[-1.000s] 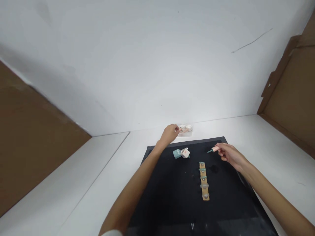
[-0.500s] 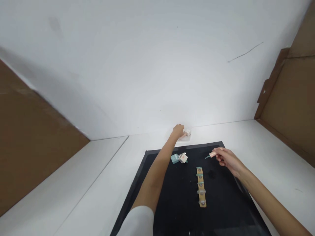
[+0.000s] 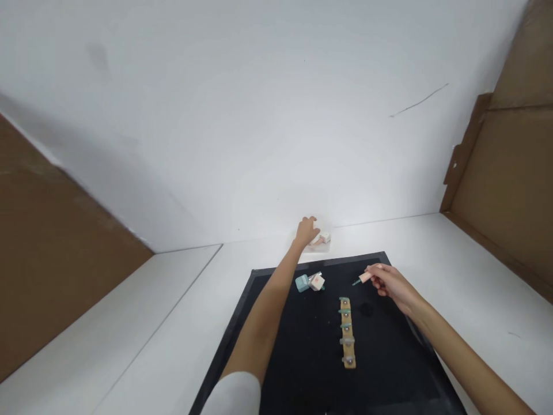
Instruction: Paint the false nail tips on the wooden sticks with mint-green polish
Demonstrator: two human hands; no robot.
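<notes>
My left hand (image 3: 306, 231) reaches past the far edge of a black mat (image 3: 302, 346) and rests on a small pale bottle (image 3: 323, 237) by the white wall; how it grips the bottle is hidden. My right hand (image 3: 386, 281) holds a pink-handled polish brush (image 3: 362, 279) with a teal tip over the mat. A teal bottle (image 3: 302, 282) and a pale bottle with a pink label (image 3: 317, 282) lie together on the mat. A tan strip (image 3: 347, 332) with several nail tips, some painted teal, lies lengthwise in front of the brush.
The mat lies on a white table (image 3: 151, 346) that meets a white wall. Brown cardboard panels stand at the left (image 3: 52, 253) and right (image 3: 505, 178) sides.
My left hand has reached farther toward the wall and now covers one of the small pale bottles there. The right hand has kept the brush nearly still. The view has tilted slightly.
</notes>
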